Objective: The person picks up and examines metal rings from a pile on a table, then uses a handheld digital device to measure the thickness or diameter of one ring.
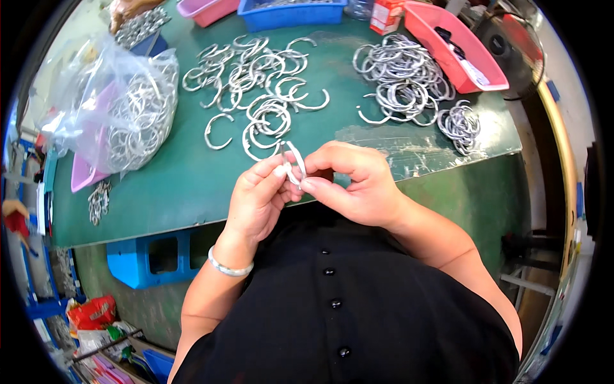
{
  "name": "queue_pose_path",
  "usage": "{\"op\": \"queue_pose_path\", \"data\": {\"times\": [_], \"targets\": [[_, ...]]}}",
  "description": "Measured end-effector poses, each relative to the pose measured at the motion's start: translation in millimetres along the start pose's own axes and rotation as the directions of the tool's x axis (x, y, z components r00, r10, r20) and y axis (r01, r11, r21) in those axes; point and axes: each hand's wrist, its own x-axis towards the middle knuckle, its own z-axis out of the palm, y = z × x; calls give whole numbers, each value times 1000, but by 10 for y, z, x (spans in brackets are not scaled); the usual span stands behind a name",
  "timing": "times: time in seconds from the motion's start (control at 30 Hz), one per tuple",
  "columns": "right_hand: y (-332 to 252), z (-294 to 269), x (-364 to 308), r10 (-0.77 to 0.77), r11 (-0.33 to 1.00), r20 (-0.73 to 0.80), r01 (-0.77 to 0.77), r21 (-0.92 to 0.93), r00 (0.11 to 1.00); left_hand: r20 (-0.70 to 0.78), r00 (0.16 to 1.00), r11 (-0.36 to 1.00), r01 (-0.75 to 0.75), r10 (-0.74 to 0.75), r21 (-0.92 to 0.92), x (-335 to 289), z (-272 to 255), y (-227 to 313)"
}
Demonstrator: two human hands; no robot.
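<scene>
Close in front of my body, at the table's near edge, my left hand (263, 189) and my right hand (355, 182) meet around a silver open metal ring (295, 157). The left fingers and thumb close on one side of it, while my right thumb and forefinger pinch it from the other. A small pale part shows at the left fingertips, too small to name. Just beyond the hands lies a loose pile of similar open metal rings (265, 118). Another heap of rings (406, 77) sits at the right.
On the green table (173, 192), a clear plastic bag of rings (137, 121) rests in a pink bin at the left, beside small metal parts (99, 203). Blue (291, 18) and red (464, 67) bins stand farther back. A blue plastic stool (131, 262) is below the edge.
</scene>
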Motion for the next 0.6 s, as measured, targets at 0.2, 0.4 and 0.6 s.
{"op": "queue_pose_path", "data": {"times": [0.2, 0.4, 0.6], "targets": [[46, -486, -38, 160, 986, -246, -166, -5, 956, -35, 988, 937, -133, 152, 322, 43, -52, -63], [112, -1735, -342, 239, 961, -725, -265, 81, 646, -18, 986, 952, -154, 165, 264, 120, -136, -71], [237, -2267, -682, 329, 815, -824, -579, 0, 462, 5, 985, 962, -167, 170, 218, 121, -158, -70]]}}
